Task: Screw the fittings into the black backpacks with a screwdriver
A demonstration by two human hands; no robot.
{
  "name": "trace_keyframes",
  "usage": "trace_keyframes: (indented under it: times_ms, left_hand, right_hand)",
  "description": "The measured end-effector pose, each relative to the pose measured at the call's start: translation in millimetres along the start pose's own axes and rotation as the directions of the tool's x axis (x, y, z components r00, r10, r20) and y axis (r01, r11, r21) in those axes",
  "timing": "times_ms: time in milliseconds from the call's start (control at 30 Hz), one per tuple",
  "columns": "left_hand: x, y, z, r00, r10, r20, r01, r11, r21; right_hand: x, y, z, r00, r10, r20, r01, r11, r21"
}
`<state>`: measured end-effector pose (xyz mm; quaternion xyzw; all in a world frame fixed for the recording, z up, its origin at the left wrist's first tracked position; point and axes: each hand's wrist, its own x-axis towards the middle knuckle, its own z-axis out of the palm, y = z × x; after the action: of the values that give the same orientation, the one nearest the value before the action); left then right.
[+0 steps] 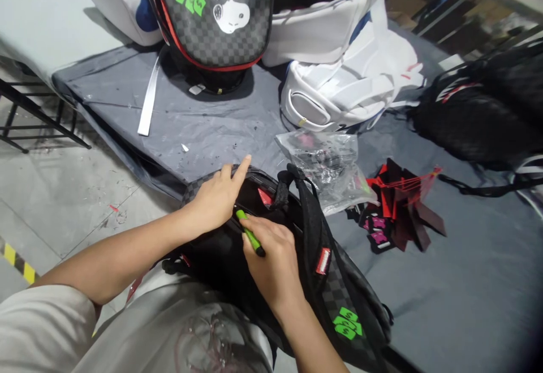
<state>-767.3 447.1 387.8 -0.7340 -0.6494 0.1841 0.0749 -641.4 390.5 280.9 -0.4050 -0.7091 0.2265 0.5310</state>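
A black checkered backpack (339, 288) with green money patches lies at the table's near edge, its top opened. My left hand (214, 200) rests on the bag's upper rim, fingers curled over it and the index finger stretched out. My right hand (274, 260) grips a green marker pen (250, 237) with its tip at the opening. A red tag (265, 196) shows inside the bag.
A grey table cover (466, 294) carries a clear plastic bag (328, 167), a pile of red and black hang tags (399, 209), another checkered backpack (212, 17), white backpacks (339, 79) and a black one (487, 118). The floor and a metal rack (25, 118) lie left.
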Motion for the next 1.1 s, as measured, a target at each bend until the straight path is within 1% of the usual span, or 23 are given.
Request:
trace_keyframes:
  times_ms: [67, 100, 200, 233, 333, 367, 467, 600, 700, 833, 867, 1000, 1100]
  left_hand:
    - [0.3, 0.3, -0.8, 1.000, 0.002, -0.001, -0.002, 1.000, 0.010]
    - [0.2, 0.4, -1.1, 1.000, 0.001, 0.000, -0.001, 1.000, 0.014]
    - [-0.4, 0.5, -1.8, 1.000, -0.004, 0.012, 0.004, 1.000, 0.015]
    - [-0.6, 0.4, -2.0, 1.000, -0.001, 0.012, 0.001, 1.000, 0.012]
    - [-0.5, 0.0, -2.3, 1.000, 0.012, 0.004, -0.012, 1.000, 0.007]
    - [-0.4, -0.3, -2.2, 1.000, 0.013, 0.002, -0.013, 1.000, 0.005]
    - [-0.1, -1.2, -1.5, 1.000, 0.013, -0.003, -0.013, 1.000, 0.004]
    - [-0.2, -1.6, -0.7, 1.000, 0.018, -0.015, -0.018, 1.000, 0.008]
    - [0.2, -1.1, -1.4, 1.000, 0.016, -0.006, -0.016, 1.000, 0.001]
    - [0.8, -0.8, -2.9, 1.000, 0.013, 0.013, -0.013, 1.000, -0.013]
    - [0.7, -1.0, -3.1, 1.000, 0.011, 0.015, -0.011, 1.000, -0.016]
    - [-0.2, -1.7, -2.7, 1.000, 0.022, -0.009, -0.022, 1.000, -0.020]
    - [-0.5, -1.4, -2.2, 1.000, 0.020, -0.006, -0.020, 1.000, -0.011]
  right_hand:
    - [-0.4, 3.6, -1.6, 1.000, 0.006, -0.007, -0.007, 0.999, -0.051]
    - [-0.7, 5.2, -1.8, 1.000, -0.006, -0.006, 0.006, 0.999, -0.044]
    - [-1.8, 7.7, -0.8, 0.999, -0.028, 0.030, 0.026, 0.999, 0.043]
    - [-1.9, 7.5, -0.4, 0.999, -0.018, 0.042, 0.016, 0.999, 0.035]
    - [-1.2, 4.7, -0.2, 0.999, 0.020, 0.037, -0.018, 0.997, -0.076]
    - [-0.5, 3.6, -0.4, 0.999, 0.011, 0.040, -0.009, 0.998, -0.063]
    - [1.1, 1.1, -0.7, 0.998, -0.006, 0.068, 0.003, 0.999, 0.045]
    - [0.4, -1.1, 0.9, 0.997, 0.044, 0.064, -0.041, 0.998, -0.039]
    - [0.0, -3.2, 0.4, 0.998, 0.013, 0.060, -0.014, 1.000, 0.016]
    - [-0.2, -5.9, -4.6, 0.991, 0.092, 0.102, -0.079, 0.989, -0.123]
    - [-0.7, -6.3, -5.3, 0.991, 0.097, 0.097, -0.085, 0.989, -0.122]
    - [-4.6, -6.1, -2.2, 0.991, 0.101, 0.092, -0.099, 0.995, -0.029]
    - [-7.0, -4.6, 3.4, 0.990, 0.137, 0.027, -0.136, 0.990, -0.045]
